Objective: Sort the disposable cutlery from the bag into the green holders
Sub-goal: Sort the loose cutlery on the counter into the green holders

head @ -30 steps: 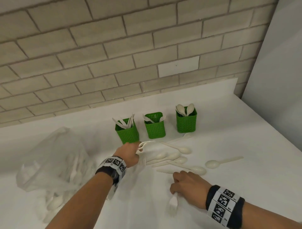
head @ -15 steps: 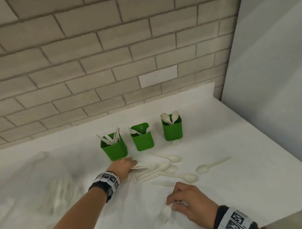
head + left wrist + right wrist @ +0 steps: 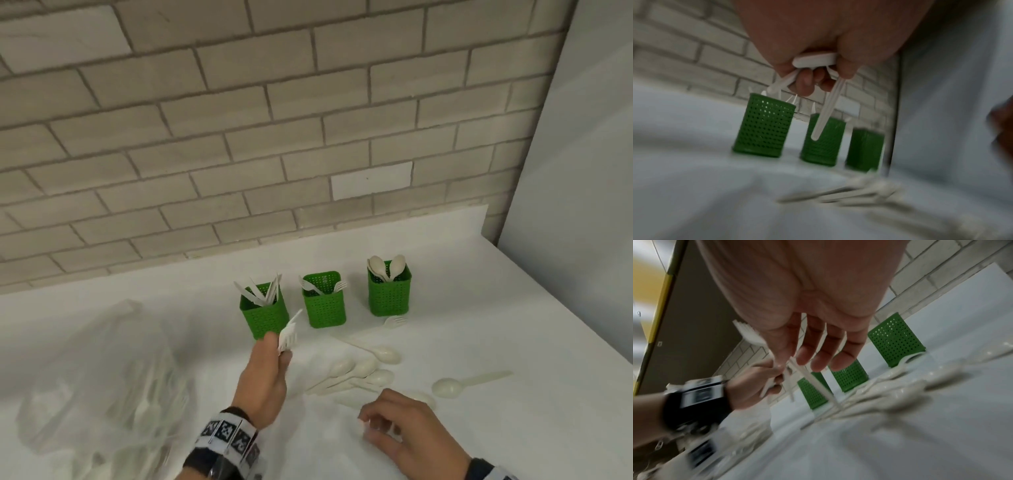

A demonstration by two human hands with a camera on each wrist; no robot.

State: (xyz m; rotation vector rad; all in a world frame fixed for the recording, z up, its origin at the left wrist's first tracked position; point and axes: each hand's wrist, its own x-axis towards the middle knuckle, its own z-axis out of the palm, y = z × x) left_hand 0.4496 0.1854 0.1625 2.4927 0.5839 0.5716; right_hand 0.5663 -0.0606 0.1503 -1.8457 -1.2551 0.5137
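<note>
Three green holders stand by the brick wall: the left holder (image 3: 265, 315) has knives, the middle holder (image 3: 324, 305) forks, the right holder (image 3: 388, 294) spoons. My left hand (image 3: 279, 349) is raised just in front of the left holder. It grips a small bunch of white forks (image 3: 289, 334) with their tines up and their handles (image 3: 826, 113) hanging below. Nearer me, my right hand (image 3: 376, 428) hovers over the table and pinches one fork (image 3: 813, 382) between thumb and fingers. A clear bag (image 3: 102, 377) of cutlery lies at the left.
Loose spoons (image 3: 363, 370) lie in a cluster between my hands and the holders. One spoon (image 3: 455, 385) lies apart to the right, and a fork (image 3: 394, 322) lies beside the right holder. The white table (image 3: 513, 308) ends at a grey panel (image 3: 582, 171) on the right.
My left hand has lifted its forks off the table, up toward the holders. My right hand has come up off the table with its fork and turned.
</note>
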